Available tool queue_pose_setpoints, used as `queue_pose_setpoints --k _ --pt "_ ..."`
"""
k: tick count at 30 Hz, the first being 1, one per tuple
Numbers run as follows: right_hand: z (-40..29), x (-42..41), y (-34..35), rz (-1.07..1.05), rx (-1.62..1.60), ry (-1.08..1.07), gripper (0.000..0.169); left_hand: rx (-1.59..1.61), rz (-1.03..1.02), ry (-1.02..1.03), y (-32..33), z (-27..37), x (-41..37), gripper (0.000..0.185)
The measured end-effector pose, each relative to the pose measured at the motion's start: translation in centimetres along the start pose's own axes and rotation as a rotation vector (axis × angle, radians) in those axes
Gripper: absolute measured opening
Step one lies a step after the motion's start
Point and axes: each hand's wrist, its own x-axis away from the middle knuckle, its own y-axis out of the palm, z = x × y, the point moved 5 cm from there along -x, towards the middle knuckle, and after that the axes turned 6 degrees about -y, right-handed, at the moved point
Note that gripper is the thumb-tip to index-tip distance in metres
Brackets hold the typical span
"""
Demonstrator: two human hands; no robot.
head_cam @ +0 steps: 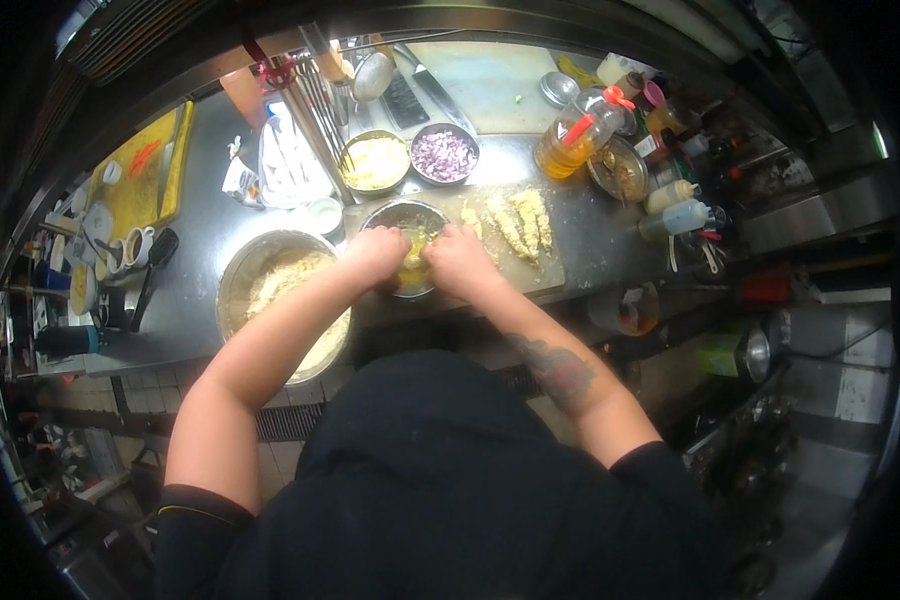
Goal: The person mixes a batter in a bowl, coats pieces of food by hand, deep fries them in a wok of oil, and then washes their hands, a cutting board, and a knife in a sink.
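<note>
My left hand (381,253) and my right hand (457,260) meet over a metal bowl (405,212) of yellow, egg-like liquid, fingers bent down inside its rim. Whether they hold something there is hidden by the fingers. The bowl stands on a pale cutting board (544,281). On that board, right of my right hand, lie several crumb-coated strips (526,225). Left of the bowl, partly under my left forearm, is a large metal bowl (229,281) of pale crumbs or flour (281,281).
Behind stand a bowl of chopped red onion (444,154), a bowl of yellow shreds (376,162) and a tray lined with white paper (289,165). Knives (439,94) lie farther back. An oil bottle (562,150) is at the right, a yellow cutting board (171,176) at the left.
</note>
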Motion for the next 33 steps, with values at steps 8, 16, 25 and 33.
queue_pose_setpoints --k 8,16,25,33 --pt "1.3 -1.8 -0.9 -0.247 -0.252 0.05 0.01 0.03 -0.412 -0.029 -0.6 -1.3 -1.9 0.021" --pt "1.7 -1.2 -2.0 0.002 0.002 -0.127 0.016 0.036 0.103 0.016 -1.8 0.2 0.4 0.028" --pt "1.0 -2.7 0.0 -0.178 -0.142 -0.111 0.016 0.038 -0.278 -0.046 -1.4 -0.5 -1.2 0.023" --pt "3.0 -1.7 -1.0 0.084 -0.113 -0.029 0.015 0.179 0.169 -0.137 -3.8 -0.8 0.1 0.023"
